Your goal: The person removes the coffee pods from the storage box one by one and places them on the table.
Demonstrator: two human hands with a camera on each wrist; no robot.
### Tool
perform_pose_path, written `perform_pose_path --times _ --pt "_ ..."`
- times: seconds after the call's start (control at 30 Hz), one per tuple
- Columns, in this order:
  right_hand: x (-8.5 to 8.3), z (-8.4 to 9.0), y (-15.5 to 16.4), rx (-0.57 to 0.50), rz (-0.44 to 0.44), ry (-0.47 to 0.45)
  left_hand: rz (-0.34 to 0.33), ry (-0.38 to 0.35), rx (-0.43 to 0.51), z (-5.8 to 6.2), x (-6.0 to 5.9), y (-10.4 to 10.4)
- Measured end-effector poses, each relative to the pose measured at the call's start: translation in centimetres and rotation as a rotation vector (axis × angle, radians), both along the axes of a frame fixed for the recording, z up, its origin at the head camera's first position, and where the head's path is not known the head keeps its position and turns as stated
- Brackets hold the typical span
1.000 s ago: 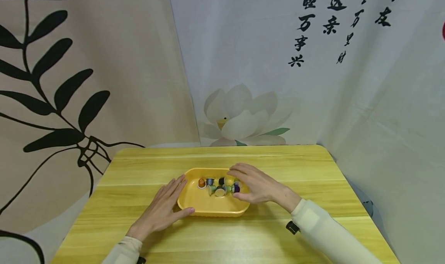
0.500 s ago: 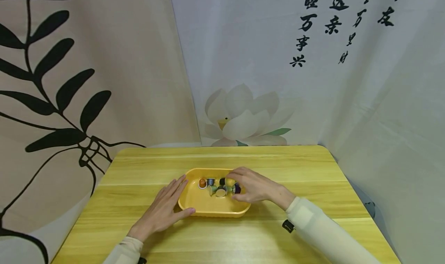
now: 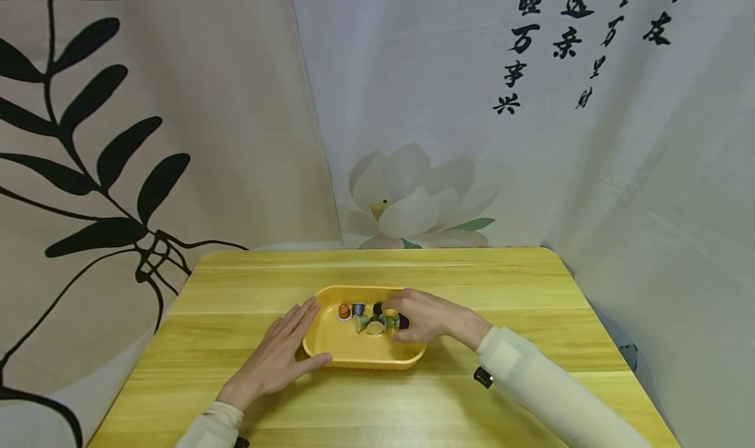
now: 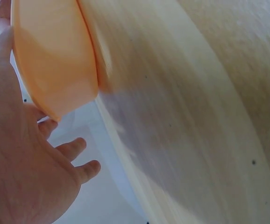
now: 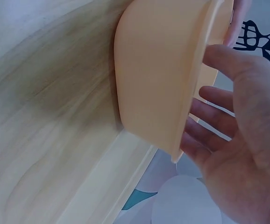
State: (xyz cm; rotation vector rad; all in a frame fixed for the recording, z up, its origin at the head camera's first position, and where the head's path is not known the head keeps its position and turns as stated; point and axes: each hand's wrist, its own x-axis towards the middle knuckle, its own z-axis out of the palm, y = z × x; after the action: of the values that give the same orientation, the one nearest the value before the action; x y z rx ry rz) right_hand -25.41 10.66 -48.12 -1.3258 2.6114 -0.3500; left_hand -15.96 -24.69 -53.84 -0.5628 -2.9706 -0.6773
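Note:
A yellow tray [image 3: 348, 348] sits mid-table and holds several small coffee capsules, among them an orange one [image 3: 344, 312], a grey one [image 3: 357, 308], a cream-topped one [image 3: 375, 328] and a dark purple one [image 3: 403, 320]. My left hand [image 3: 277, 359] lies flat against the tray's left side, thumb on the front rim. My right hand [image 3: 425, 317] reaches over the right rim, its loosely bent fingers among the capsules beside the dark purple one. The right wrist view shows that hand [image 5: 238, 140] with fingers behind the tray wall [image 5: 163, 70]. The left wrist view shows the left hand [image 4: 27, 163] spread beside the tray [image 4: 55, 56].
The tray rests on a yellow wooden table [image 3: 472, 284] with rounded corners. Printed cloth hangs close behind and on both sides: black leaves on the left [image 3: 106, 166], a lotus and calligraphy on the right [image 3: 413, 199]. Bare tabletop surrounds the tray.
My right hand has drawn slightly left and lowered, its fingers curling down onto the capsules at the tray's right end. The left hand and the tray have stayed put.

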Motion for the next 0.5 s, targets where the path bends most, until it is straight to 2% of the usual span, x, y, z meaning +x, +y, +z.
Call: perform_pose_path --times 0.23,0.5 --pt "-0.5 0.1 -1.0 0.038 -0.004 -0.018 -0.004 -0.011 0.007 0.0 0.0 -0.1" --pt "-0.7 -0.6 -1.7 0.084 -0.019 -0.029 0.004 -0.012 0.010 -0.2 0.2 -0.1"
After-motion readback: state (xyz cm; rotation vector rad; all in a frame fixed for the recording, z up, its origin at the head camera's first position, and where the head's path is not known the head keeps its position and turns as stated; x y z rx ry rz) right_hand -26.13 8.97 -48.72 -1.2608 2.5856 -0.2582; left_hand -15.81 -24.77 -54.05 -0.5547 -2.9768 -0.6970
